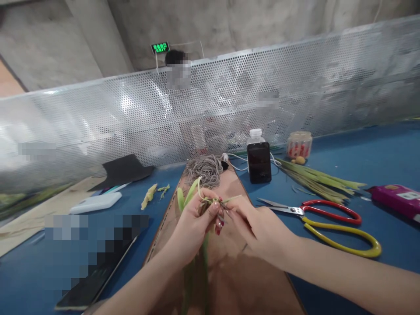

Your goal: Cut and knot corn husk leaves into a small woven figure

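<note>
Blue table (387,153), perforated metal screen (138,118) along the far side. Green leaf strips (180,199) held over the brown board (243,271): narrow, bright, one paler tip curling up. Left hand (200,212) and right hand (252,218) both pinch them; the crossing is blurred, possibly a loop. Board edges run either side, brown surface showing toward the near end. Grey cord (205,169) heaped beyond; red-and-yellow scissors (297,211) beside the right hand, black phone (259,162) past them.
</note>
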### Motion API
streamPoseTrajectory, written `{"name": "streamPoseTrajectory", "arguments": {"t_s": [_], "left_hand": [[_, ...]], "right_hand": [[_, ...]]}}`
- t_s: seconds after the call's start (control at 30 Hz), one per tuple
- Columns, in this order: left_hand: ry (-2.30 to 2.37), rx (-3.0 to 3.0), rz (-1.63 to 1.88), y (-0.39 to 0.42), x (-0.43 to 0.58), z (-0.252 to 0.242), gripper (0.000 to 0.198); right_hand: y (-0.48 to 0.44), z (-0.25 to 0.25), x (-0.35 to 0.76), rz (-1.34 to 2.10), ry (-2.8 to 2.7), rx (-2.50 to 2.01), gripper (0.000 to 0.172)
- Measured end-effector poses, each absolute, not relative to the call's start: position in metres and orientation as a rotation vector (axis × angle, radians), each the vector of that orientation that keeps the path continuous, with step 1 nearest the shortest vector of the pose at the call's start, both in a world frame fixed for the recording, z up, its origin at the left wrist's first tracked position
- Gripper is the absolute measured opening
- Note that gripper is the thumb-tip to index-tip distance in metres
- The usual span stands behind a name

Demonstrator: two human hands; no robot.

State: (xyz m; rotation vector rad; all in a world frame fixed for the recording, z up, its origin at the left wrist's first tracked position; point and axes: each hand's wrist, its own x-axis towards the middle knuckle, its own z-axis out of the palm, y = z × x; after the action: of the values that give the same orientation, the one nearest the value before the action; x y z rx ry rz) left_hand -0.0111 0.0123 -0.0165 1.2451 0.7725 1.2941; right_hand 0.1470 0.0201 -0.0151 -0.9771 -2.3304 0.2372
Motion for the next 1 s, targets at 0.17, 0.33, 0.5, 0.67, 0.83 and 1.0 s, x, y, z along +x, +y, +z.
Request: {"name": "streamPoseTrajectory", "arguments": {"t_s": [0.17,0.33,0.5,0.67,0.83,1.0], "left_hand": [[0.752,1.278,1.314,0.011,-0.011,-0.016,0.009],[0.766,1.277,1.292,0.011,-0.011,-0.017,0.012],[0.759,1.316,1.262,0.01,-0.011,-0.017,0.025],[0.724,1.349,1.245,0.009,-0.01,-0.016,0.03],[0.695,1.309,1.288,0.01,-0.009,-0.019,0.01],[0.676,1.206,1.318,0.009,-0.005,-0.02,0.009]], "right_hand": [[0.021,-0.015,0.148,0.114,-2.304,-0.966,0.025],[0.021,-0.015,0.15,-0.018,-2.276,-0.936,0.027],[0.023,-0.016,0.151,-0.081,-2.29,-0.918,0.028],[0.019,-0.005,0.146,0.404,-2.133,-0.963,0.023],[0.02,0.001,0.141,1.098,-1.727,-0.879,0.017],[0.021,0.0,0.14,1.409,-1.485,-0.824,0.012]]}}
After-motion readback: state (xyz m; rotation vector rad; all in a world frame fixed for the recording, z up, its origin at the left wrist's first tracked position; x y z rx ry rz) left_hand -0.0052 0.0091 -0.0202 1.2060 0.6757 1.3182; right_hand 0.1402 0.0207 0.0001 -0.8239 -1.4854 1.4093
